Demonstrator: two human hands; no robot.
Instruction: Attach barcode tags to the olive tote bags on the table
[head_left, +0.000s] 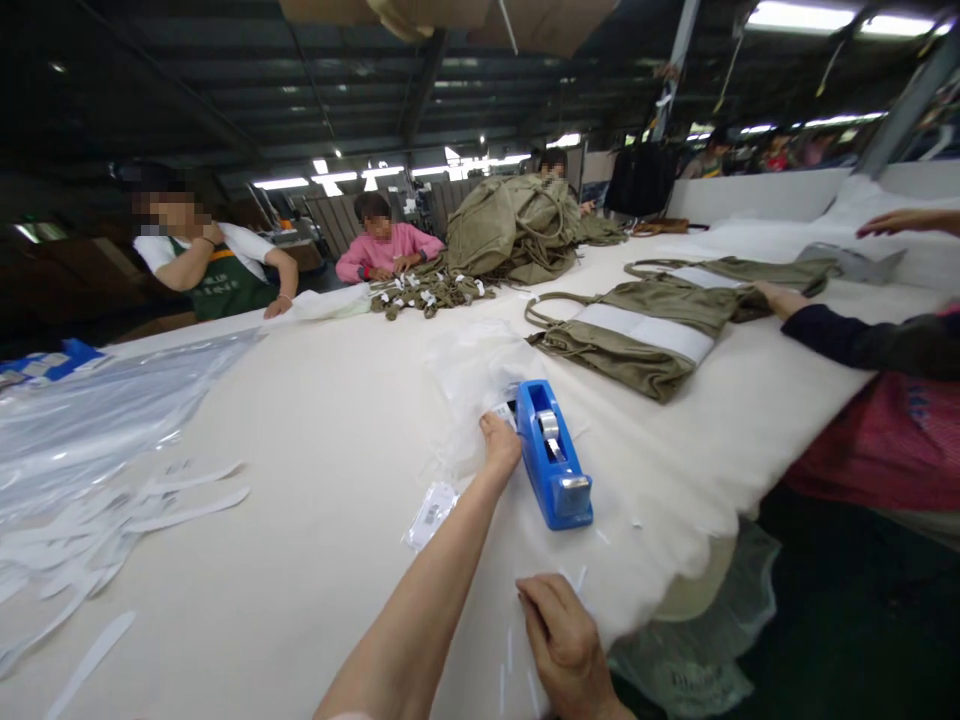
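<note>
My left hand [501, 442] is stretched forward, its fingers closed at a small white tag [502, 411] with dark print. Right beside it stands a blue tape dispenser [536, 460] with a roll of tape in it. Thin clear plastic bags [469, 375] lie just beyond that hand. A clear packet with a barcode label [430, 515] rests on the table by my left forearm. Nearer to me, my right hand [562, 640] is curled with thumb and fingers together; whatever they hold, if anything, is too small to make out. Thin white strips lie close to it.
On the white-covered table [300, 420] lie folded olive bags [630, 335] with white bands, handled by a person at right [877, 400]. A heap of olive bags [510, 230] stands at the back. White paper strips [90, 540] and plastic sheets [135, 400] lie left. Co-workers stand across.
</note>
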